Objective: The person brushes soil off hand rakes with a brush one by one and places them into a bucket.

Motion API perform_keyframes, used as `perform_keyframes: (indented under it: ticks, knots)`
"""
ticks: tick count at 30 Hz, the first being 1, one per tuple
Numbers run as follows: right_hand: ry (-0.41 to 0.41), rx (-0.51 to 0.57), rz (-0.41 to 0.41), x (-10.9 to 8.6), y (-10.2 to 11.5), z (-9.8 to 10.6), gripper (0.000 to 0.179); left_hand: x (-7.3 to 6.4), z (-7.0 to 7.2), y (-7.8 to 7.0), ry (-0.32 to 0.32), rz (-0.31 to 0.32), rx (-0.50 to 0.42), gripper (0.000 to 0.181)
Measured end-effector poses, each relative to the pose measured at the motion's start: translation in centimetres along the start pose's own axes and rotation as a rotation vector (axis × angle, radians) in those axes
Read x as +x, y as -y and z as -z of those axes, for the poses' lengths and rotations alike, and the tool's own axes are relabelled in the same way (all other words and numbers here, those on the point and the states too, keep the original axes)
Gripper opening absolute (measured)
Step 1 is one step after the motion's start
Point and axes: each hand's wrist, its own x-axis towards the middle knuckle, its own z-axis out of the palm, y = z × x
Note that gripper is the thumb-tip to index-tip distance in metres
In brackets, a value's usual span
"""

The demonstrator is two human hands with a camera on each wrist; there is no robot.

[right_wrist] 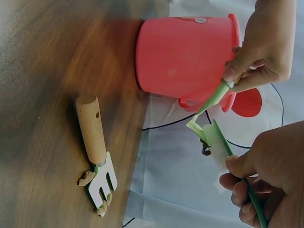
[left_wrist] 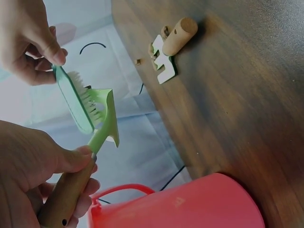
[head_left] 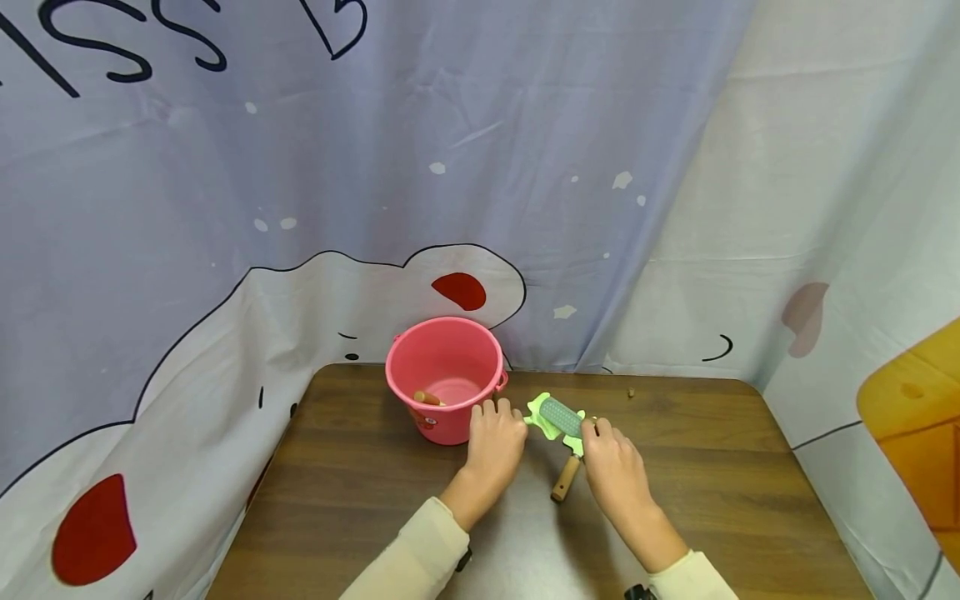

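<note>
My left hand (head_left: 497,442) grips the wooden handle (left_wrist: 66,192) of a small garden hand tool with a bent light green head (left_wrist: 110,116). In my right hand (head_left: 617,467) is a green scrub brush (head_left: 561,417), pinched by its handle end. Its white bristles (right_wrist: 216,145) meet the tool's head, and a dark clump (right_wrist: 205,148) shows at that spot. Both are held above the table. Below them a garden fork (right_wrist: 91,128) with a wooden handle and short prongs lies on the wood, brown bits (right_wrist: 86,178) beside and at its prongs.
A pink bucket (head_left: 442,429) stands at the back of the brown table (head_left: 337,483), just left of my left hand. Inside it a wooden handle (head_left: 427,398) is visible. One small brown crumb (head_left: 631,392) lies near the back edge. A printed curtain (head_left: 525,167) hangs behind.
</note>
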Motion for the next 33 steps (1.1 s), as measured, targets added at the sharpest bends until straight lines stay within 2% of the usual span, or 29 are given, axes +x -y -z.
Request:
perform_keyframes:
  ticks: [4, 8, 15, 20, 23, 27, 33]
  knots:
    - [0.023, 0.001, -0.014, 0.1, -0.2, 0.1, 0.037, 0.1, 0.0, 0.0, 0.054, 0.002, -0.012, 0.013]
    - [0.033, 0.006, -0.023, 0.1, -0.4, 0.3, 0.037, 0.1, 0.1, 0.0, 0.091, -0.001, -0.016, 0.013]
    - [0.009, 0.014, -0.023, 0.1, -1.3, 0.3, 0.035, 0.0, 0.0, 0.0, 0.062, 0.006, -0.014, 0.017]
    - [0.008, 0.036, -0.065, 0.1, -2.6, 0.7, 0.024, -0.2, -0.1, 0.3, 0.049, 0.019, -0.016, 0.018]
    - [0.027, 0.075, -0.102, 0.0, -3.0, 1.1, 0.024, -0.3, -0.2, 0.5, 0.044, 0.021, -0.023, 0.017]
    - [0.065, 0.127, -0.144, -0.1, -3.0, 1.6, 0.032, -0.4, -0.5, 0.5, 0.041, 0.018, -0.033, 0.015]
    - [0.123, 0.171, -0.145, -0.3, -2.2, 1.7, 0.034, -0.4, -0.6, 0.5, 0.056, 0.023, -0.034, 0.016]
